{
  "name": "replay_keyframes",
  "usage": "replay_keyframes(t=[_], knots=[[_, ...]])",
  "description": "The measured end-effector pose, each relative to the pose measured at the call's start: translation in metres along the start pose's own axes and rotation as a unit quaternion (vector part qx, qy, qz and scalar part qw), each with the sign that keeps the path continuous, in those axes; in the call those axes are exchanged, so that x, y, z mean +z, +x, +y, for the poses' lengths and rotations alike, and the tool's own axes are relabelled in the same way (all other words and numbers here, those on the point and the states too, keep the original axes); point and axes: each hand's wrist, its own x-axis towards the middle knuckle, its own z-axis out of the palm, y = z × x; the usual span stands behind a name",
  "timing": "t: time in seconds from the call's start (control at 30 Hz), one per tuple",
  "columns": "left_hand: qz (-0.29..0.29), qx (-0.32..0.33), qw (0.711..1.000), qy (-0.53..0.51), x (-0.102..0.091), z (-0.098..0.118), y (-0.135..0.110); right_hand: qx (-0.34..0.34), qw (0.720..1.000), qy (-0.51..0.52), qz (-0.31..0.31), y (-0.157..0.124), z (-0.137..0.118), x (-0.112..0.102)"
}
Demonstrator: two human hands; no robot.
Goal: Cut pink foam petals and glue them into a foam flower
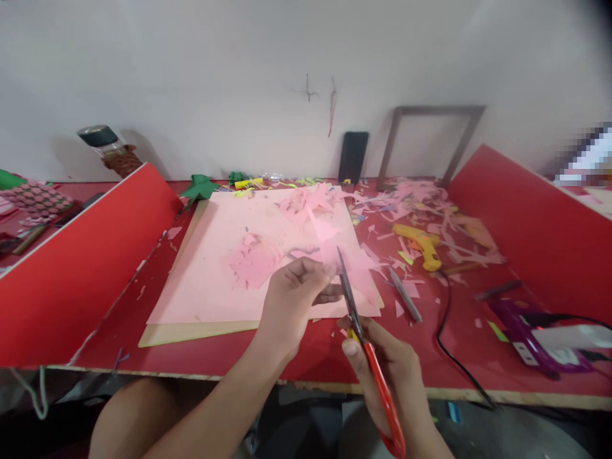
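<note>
My left hand (303, 287) is over the pink sheet, with thumb and fingers pinched on a piece of pink paper (361, 271) whose outline blends into the pink behind it. In my right hand (392, 357) is a pair of scissors (351, 299) with red handles, its blades pointing up and away beside my left fingertips. The blades look closed or nearly so. Under my hands lies a large pink sheet (191, 280) on top of a yellowish board (162, 335). Cut pink paper shapes (253, 261) rest in a loose cluster on the sheet.
A yellow glue gun (421, 245), a grey pen-like tool (405, 294) and many pink scraps (421, 197) lie to the right. Red partitions (95, 261) flank both sides. A purple power strip (540, 338), a black phone (352, 156) and a grey frame (394, 143) are also there.
</note>
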Motion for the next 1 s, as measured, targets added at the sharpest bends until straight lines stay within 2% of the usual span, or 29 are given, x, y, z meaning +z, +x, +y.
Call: replay_keyframes(t=[0.1, 0.33, 0.53, 0.7, 1.0], knots=[[-0.004, -0.002, 1.000, -0.006, 0.001, -0.001, 0.000, -0.013, 0.999, -0.029, 0.016, 0.000, 0.003, 0.001], [-0.007, -0.006, 1.000, -0.003, 0.000, -0.001, 0.000, 0.003, 0.999, -0.020, 0.037, -0.005, 0.007, 0.004], [-0.012, 0.011, 1.000, 0.002, -0.003, -0.001, 0.004, -0.044, 0.998, -0.030, -0.041, -0.003, 0.014, 0.001], [-0.018, 0.003, 1.000, 0.010, 0.000, -0.002, 0.003, -0.016, 0.994, 0.044, -0.095, -0.002, 0.013, -0.002], [-0.031, -0.013, 0.999, 0.018, 0.008, -0.004, -0.002, 0.015, 0.998, 0.048, -0.029, 0.001, 0.002, 0.000]])
